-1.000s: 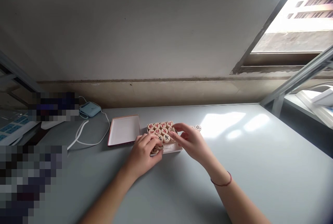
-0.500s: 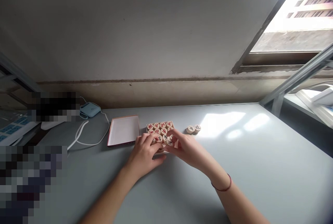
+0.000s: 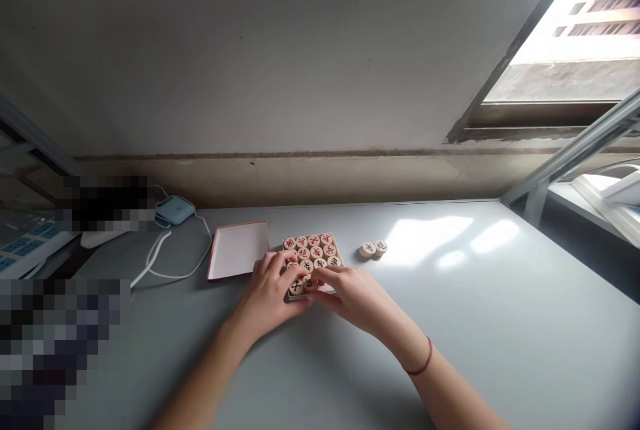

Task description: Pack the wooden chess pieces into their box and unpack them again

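A shallow box (image 3: 341,255) holds rows of round wooden Chinese chess pieces, red-lettered ones (image 3: 314,241) at the back and black-lettered ones (image 3: 307,266) nearer me. My left hand (image 3: 270,287) is curled round the box's near left corner, thumb along the front edge and fingertips over the pieces. My right hand (image 3: 353,291) reaches in from the right, its thumb and forefinger closed about a black-lettered chess piece (image 3: 309,282) in the front row. Its fingers partly cover that piece. Part of the white box floor shows under the right hand.
A few more chess pieces (image 3: 368,249) stand stacked to the right of the box. The upturned lid (image 3: 239,250) lies to its left. Farther left are a light blue device (image 3: 174,210) and a white cable (image 3: 150,257). A wall (image 3: 310,180) borders the desk's back edge.
My right hand has shifted left and brought a black-lettered piece into the front row beside another one. My left hand has drawn slightly left, uncovering more pieces.
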`<state>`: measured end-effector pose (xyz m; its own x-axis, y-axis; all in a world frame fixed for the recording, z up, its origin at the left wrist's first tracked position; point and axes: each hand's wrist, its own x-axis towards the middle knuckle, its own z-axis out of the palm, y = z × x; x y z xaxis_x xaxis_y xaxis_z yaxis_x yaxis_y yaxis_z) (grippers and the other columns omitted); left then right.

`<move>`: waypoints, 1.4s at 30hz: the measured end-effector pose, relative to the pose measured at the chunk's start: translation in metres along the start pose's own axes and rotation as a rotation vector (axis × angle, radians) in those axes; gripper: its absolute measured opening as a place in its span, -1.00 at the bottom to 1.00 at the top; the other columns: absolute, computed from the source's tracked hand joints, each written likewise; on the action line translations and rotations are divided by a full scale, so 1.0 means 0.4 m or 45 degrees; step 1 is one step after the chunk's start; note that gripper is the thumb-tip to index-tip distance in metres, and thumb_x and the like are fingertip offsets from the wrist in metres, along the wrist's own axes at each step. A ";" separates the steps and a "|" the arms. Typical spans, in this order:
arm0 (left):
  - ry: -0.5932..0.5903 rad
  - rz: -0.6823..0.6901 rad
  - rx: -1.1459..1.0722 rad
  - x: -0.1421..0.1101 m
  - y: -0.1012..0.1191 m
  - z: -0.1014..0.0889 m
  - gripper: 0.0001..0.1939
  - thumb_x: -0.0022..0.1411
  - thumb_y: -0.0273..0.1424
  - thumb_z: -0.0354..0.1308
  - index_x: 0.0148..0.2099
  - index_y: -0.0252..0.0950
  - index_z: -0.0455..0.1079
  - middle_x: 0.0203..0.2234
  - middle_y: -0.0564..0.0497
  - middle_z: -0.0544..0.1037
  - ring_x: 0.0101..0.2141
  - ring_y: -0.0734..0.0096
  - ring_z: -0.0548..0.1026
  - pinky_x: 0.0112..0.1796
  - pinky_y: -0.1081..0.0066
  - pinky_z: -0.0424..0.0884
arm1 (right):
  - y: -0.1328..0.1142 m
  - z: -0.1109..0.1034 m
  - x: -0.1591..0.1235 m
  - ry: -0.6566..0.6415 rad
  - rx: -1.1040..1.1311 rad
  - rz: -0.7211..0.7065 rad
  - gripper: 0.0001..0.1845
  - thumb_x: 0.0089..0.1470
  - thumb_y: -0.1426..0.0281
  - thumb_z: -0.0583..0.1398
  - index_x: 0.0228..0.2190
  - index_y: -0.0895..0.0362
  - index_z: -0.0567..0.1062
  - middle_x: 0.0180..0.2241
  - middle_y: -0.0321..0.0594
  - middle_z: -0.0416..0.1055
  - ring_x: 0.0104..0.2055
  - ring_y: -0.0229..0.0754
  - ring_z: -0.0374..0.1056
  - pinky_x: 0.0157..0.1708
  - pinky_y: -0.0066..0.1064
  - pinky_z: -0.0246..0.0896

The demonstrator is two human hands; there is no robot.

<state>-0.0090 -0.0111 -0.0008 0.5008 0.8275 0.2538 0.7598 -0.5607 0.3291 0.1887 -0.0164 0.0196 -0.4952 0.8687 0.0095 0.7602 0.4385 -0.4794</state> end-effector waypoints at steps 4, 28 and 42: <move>0.016 0.029 0.007 0.000 0.003 0.001 -0.65 0.10 -0.32 0.28 -0.04 -0.10 0.39 -0.01 -0.04 0.33 0.00 0.09 0.28 -0.03 0.09 0.33 | 0.008 -0.018 -0.003 0.037 0.112 -0.028 -0.91 0.16 0.36 0.15 -0.30 0.05 0.46 -0.37 -0.28 0.49 -0.42 -0.25 0.38 -0.45 -0.47 0.15; 0.156 0.128 0.097 0.006 0.028 0.021 -0.69 0.21 -0.33 0.18 0.02 -0.12 0.37 0.00 -0.07 0.35 -0.02 0.12 0.30 -0.06 0.14 0.32 | 0.160 -0.038 -0.001 0.346 -0.057 0.440 -0.71 0.14 0.41 0.07 -0.09 0.10 0.42 -0.22 -0.16 0.51 -0.35 -0.17 0.42 -0.36 -0.39 0.23; 0.151 0.124 0.024 0.004 0.030 0.025 -0.71 0.25 -0.38 0.12 0.02 -0.11 0.41 -0.02 -0.06 0.38 -0.01 0.13 0.30 -0.06 0.13 0.35 | 0.182 -0.030 -0.008 0.217 -0.164 0.543 -0.71 0.09 0.54 0.04 -0.17 0.14 0.47 -0.24 -0.12 0.48 -0.29 -0.15 0.40 -0.34 -0.39 0.22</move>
<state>0.0051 -0.0161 -0.0055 0.5209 0.7596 0.3894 0.7183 -0.6366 0.2808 0.2507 0.0157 -0.0047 -0.0599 0.9981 -0.0150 0.9319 0.0505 -0.3591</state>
